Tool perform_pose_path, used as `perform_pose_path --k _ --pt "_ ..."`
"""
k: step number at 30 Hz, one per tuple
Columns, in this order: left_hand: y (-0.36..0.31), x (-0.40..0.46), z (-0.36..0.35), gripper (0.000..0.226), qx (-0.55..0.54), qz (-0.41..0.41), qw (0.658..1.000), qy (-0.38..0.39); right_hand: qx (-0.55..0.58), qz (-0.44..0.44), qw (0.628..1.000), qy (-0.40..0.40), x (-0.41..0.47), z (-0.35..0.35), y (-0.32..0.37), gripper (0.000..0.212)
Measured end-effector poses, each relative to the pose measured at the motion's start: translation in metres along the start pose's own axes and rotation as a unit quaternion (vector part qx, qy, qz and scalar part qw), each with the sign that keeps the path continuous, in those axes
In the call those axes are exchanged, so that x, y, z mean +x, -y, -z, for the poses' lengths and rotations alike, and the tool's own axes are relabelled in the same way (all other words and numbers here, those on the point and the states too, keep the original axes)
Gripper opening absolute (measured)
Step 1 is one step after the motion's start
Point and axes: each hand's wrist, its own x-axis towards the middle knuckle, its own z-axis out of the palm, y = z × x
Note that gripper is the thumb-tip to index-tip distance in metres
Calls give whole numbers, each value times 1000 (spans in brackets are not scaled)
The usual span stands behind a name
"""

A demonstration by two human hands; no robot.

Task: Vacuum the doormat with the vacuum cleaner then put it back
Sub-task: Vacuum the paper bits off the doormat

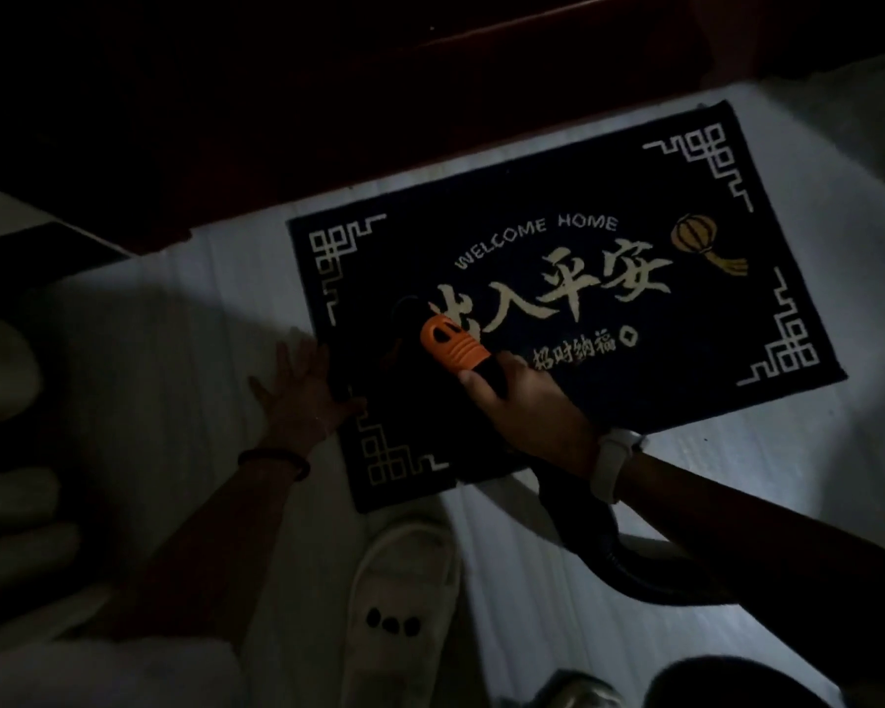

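right hand [522, 401] fingers gripping vacuum nozzle [453, 344] on doormat [634, 324], left hand [302, 390] fingers spread wide

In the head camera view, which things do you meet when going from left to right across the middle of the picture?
Left hand pressing the mat's edge → orange vacuum nozzle → right hand holding it → white wristband → lantern print on the doormat.

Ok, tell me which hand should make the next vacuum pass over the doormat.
Right hand: it already grips the vacuum nozzle on the doormat; left hand lies flat at its edge.
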Motion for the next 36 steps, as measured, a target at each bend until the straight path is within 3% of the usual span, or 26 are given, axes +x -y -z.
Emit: perform_pose_path --k 6,12,15,20,28,36 --pt "3 -55 -9 80 -4 15 999 33 33 -5 999 6 -28 10 10 32" --pt "17 -53 -45 95 17 -43 998 39 30 0 999 27 -56 -16 -1 35" --pt "30 -50 -63 109 28 -89 996 -4 2 -27 999 30 -70 -49 -15 34" --pt "28 -55 -57 100 31 -82 996 3 -22 -80 995 51 -123 -64 -26 31" --pt "13 -57 -63 89 41 -46 998 9 -90 -91 992 8 -173 -67 -31 34" --pt "5 -67 -64 77 100 -46 994 10 -109 -194 970 -95 -217 -44 -65 37"
